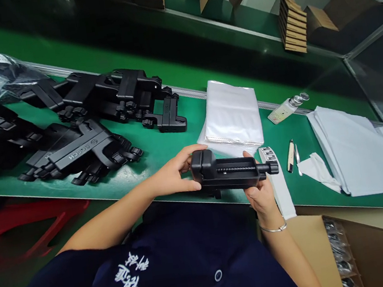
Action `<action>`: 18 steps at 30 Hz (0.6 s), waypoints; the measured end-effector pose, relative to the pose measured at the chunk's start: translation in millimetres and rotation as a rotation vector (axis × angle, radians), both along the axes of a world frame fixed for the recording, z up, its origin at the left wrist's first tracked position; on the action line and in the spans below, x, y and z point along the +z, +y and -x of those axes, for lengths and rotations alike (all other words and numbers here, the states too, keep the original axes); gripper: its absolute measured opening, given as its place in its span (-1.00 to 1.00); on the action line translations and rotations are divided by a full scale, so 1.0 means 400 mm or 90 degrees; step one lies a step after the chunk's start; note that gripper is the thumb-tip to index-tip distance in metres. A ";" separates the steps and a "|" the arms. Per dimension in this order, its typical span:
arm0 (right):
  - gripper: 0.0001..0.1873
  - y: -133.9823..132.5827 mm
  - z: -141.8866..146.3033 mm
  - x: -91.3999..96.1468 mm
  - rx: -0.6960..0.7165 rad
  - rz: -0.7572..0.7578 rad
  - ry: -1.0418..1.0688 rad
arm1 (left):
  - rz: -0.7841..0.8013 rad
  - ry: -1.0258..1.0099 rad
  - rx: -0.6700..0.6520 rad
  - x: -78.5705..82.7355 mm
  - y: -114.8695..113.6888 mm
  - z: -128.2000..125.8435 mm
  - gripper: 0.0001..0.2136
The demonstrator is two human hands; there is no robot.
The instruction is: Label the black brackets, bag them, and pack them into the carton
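Note:
Both hands hold a black plastic clamp bracket (233, 170) above the front edge of the bench. A ribbed rod runs along its open channel, and a knob sticks out at the right end. My left hand (176, 171) is closed around the left end, its thumb along the lower side. My right hand (262, 196) grips the right end near the knob from below; some of its fingers are hidden behind the bracket. Just beyond lies a stack of clear plastic bags (232, 110). A strip of white labels (282, 192) hangs over the edge beside my right hand.
Several similar black brackets (83, 150) crowd the left of the green bench (165, 158). On the right are a small bottle (281, 112), a cutter knife (290, 156), a white cloth (318, 171) and white sheets (358, 154). An open carton (377, 241) stands below.

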State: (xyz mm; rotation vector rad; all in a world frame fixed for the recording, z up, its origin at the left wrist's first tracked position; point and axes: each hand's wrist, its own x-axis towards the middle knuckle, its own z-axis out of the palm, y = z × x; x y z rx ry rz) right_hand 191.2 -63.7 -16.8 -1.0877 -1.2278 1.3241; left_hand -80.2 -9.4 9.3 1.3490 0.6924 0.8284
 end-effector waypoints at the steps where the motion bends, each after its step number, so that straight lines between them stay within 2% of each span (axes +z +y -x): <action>1: -0.14 0.001 0.000 -0.002 0.008 0.006 0.010 | -0.014 0.010 -0.005 0.001 0.000 0.004 -0.28; 4: -0.10 0.004 0.002 -0.006 0.018 0.028 0.038 | -0.034 0.022 -0.014 0.004 0.002 0.012 -0.28; 7: -0.07 0.006 0.004 -0.003 -0.004 0.027 0.041 | 0.029 -0.010 -0.009 0.002 0.003 0.010 -0.23; 9: -0.15 0.010 0.007 0.006 -0.008 0.020 0.041 | 0.127 -0.086 0.000 -0.006 0.002 -0.001 -0.15; 11: -0.33 0.017 0.015 0.018 -0.008 0.015 0.043 | 0.272 -0.170 0.003 -0.019 -0.001 -0.017 -0.17; 13: -0.44 0.027 0.029 0.030 -0.013 0.027 0.043 | 0.432 -0.225 0.002 -0.034 -0.009 -0.037 -0.33; 15: -0.44 0.037 0.044 0.037 -0.026 0.053 0.039 | 0.567 -0.249 0.007 -0.047 -0.018 -0.054 -0.53; 18: -0.42 0.046 0.058 0.041 -0.034 0.094 0.016 | 0.685 -0.262 0.040 -0.062 -0.029 -0.065 -0.61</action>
